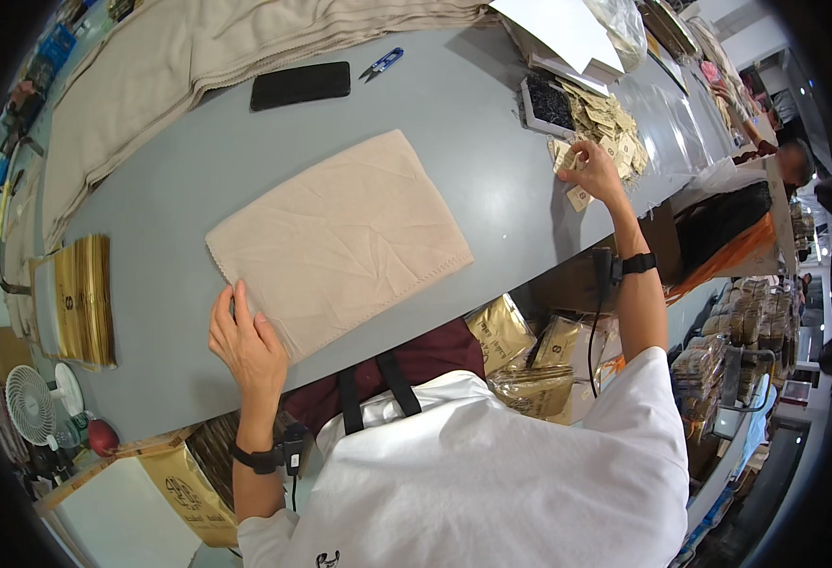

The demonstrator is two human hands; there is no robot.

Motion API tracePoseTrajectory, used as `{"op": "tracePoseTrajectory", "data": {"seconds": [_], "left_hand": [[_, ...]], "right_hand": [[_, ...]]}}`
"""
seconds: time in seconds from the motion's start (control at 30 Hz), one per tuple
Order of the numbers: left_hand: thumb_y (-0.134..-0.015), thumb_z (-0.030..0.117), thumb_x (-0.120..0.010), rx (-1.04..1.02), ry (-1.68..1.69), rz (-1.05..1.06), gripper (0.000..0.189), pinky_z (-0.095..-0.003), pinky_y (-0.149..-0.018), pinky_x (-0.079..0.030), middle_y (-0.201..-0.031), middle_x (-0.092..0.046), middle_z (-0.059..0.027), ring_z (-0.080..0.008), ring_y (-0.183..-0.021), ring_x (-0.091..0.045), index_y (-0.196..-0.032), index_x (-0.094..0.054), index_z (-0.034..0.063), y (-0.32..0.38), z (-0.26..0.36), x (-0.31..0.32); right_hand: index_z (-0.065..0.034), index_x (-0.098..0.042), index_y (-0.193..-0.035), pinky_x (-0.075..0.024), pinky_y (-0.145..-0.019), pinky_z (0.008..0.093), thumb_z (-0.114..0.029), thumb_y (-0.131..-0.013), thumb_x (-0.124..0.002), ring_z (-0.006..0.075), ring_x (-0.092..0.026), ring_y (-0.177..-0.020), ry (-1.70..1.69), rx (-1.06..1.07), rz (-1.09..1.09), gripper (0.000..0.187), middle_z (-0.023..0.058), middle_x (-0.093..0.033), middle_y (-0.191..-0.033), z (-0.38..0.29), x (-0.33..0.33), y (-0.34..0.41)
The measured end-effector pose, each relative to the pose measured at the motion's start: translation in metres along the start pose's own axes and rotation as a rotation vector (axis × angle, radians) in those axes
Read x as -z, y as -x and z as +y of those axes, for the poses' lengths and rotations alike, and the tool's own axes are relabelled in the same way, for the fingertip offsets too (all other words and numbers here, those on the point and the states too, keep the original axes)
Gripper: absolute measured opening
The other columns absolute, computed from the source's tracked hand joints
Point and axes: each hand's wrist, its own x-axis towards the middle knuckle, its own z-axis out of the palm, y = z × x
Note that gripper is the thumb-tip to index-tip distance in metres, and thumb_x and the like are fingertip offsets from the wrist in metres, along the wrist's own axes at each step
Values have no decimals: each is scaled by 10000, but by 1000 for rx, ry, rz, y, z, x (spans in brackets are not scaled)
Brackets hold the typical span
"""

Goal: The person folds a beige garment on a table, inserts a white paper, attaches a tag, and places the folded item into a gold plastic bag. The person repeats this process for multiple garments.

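A folded beige cloth (345, 238) with stitched edges lies on the grey table. My left hand (249, 337) rests on its near left corner, the fingers slightly apart. At the right, my right hand (592, 170) is at the edge of a heap of small cream paper tags (611, 131), thumb and forefinger curled towards each other at a tag; whether they grip it I cannot tell. One tag (579, 198) hangs or lies just below this hand. Beside the heap stands a small white box (548, 106) filled with tiny black pieces.
A black phone (301, 86) and blue thread snips (382, 65) lie beyond the cloth. Layered beige fabric (146, 78) covers the far side. Gold packets (78, 302) are stacked at the left, near a white fan (30, 405). White sheets (561, 35) and clear plastic (664, 121) lie at the right.
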Motion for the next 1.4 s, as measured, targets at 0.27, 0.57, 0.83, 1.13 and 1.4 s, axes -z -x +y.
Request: {"op": "tracePoseTrajectory", "data": {"seconds": [0.27,0.57,0.83,1.13,1.4], "left_hand": [[-951,72,-586,7,37,-7,550,-520,-1141,-292,-1503,-486,-177,-365,-1394,-431,-1499,-534,66,0,-2,3],[-971,102,-566,6,-25,-39,542,-521,-1157,-270,-1515,-471,-166,-341,-1421,-414,-1512,-534,86,0,-3,9],[-964,112,-576,17,-3,-16,544,-512,-1155,-272,-1515,-479,-152,-335,-1416,-420,-1507,-552,115,2,-6,4],[-975,105,-581,17,-17,-5,550,-512,-1165,-268,-1534,-475,-154,-329,-1421,-429,-1523,-541,119,0,-7,2],[-972,86,-574,19,-8,3,540,-498,-1164,-272,-1523,-487,-157,-326,-1415,-435,-1511,-558,116,-1,-9,1]], "right_hand": [[0,-748,-1027,-511,-636,255,-107,-871,-824,76,-643,-712,-601,65,35,204,44,-742,-820,-109,35,10],[-115,-775,-1081,-569,-721,330,-49,-876,-743,223,-707,-868,-410,1055,131,218,49,-715,-1029,-275,-3,80],[-119,-760,-1089,-567,-767,425,-197,-916,-742,308,-691,-886,-479,685,-318,191,76,-699,-1001,-276,-21,102],[-110,-789,-1009,-580,-739,445,-183,-947,-664,362,-728,-818,-88,386,155,157,123,-754,-960,-199,-39,-5],[8,-744,-829,-600,-746,528,-133,-904,-604,448,-741,-831,296,140,103,212,263,-732,-845,-112,-40,-69]]}}
